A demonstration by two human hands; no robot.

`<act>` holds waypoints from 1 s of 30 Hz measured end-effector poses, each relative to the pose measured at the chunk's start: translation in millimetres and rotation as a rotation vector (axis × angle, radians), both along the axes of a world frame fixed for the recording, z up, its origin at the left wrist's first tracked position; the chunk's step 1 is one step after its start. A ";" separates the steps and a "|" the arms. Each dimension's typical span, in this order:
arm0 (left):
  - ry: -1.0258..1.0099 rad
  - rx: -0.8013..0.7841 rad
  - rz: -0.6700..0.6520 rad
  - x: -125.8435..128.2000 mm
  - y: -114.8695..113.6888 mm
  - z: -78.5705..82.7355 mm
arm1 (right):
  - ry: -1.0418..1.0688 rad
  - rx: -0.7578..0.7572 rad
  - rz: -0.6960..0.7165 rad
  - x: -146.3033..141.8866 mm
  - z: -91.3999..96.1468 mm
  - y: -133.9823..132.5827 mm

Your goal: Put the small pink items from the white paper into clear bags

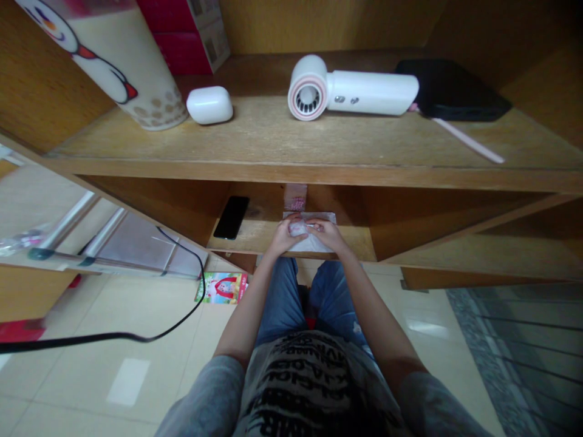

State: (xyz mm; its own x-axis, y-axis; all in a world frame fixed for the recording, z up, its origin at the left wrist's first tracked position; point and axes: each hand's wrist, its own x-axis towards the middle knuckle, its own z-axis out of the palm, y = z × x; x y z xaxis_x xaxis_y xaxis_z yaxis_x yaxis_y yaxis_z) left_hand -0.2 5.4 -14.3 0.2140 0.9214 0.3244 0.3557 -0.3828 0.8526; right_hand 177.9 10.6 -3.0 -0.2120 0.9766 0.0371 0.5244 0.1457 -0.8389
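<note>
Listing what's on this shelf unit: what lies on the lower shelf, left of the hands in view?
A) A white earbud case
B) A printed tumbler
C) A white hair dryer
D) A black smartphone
D: a black smartphone lies flat on the lower shelf, just beyond the left hand.

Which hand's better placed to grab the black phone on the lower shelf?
Left, probably. The left hand sits nearer the phone; the right hand is farther, across the clear plastic packet both hands are touching.
</note>
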 end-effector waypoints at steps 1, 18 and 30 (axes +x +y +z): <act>-0.007 -0.007 -0.001 0.1 0.0 -0.5 | 0.024 -0.013 0.002 -0.1 -0.9 0.0; -0.592 -0.131 0.296 -18.5 -0.6 3.2 | -0.041 0.151 -0.019 -17.7 28.3 -16.6; -0.749 -0.203 0.421 -10.3 1.7 12.9 | 0.095 0.221 -0.125 -3.2 71.1 -33.3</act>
State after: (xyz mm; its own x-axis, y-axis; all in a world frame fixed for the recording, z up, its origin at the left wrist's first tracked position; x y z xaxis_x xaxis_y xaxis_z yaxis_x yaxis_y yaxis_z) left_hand -10.5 7.2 -1.4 -0.3595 0.9308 0.0653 -0.2464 -0.1622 0.9555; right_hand 174.7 -22.7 68.1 -0.0760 0.9608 0.2666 0.4707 0.2703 -0.8399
